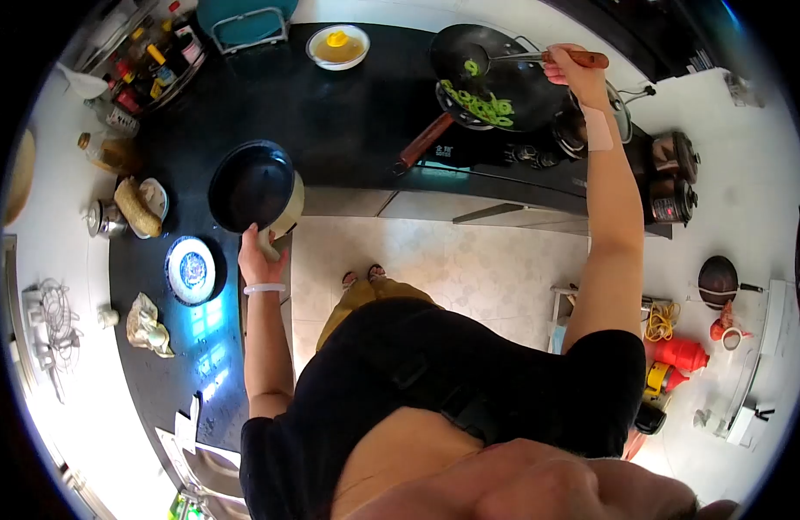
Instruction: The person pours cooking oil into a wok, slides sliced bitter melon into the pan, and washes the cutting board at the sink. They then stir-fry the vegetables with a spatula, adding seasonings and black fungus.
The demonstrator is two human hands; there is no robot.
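My right hand (575, 69) is closed around the wooden handle of a metal ladle (525, 57). The ladle's bowl rests inside a dark wok (538, 95) on the stove, with a green slice in it. Sliced green peppers (480, 104) lie in the lower part of the wok, whose wooden handle (426, 143) points toward me. Over at the counter's corner edge, my left hand (263, 250) grips the pale handle of a saucepan (254, 186). This pan has a dark inside and a cream outside; I see no food in it.
On the back counter stands a white bowl (337, 47) with something yellow. A patterned plate (192, 270), a crumpled bag (148, 326) and bottles (148, 65) occupy the left side. Lidded pots (674, 201) stand right of the stove. A sink (213, 472) is at lower left.
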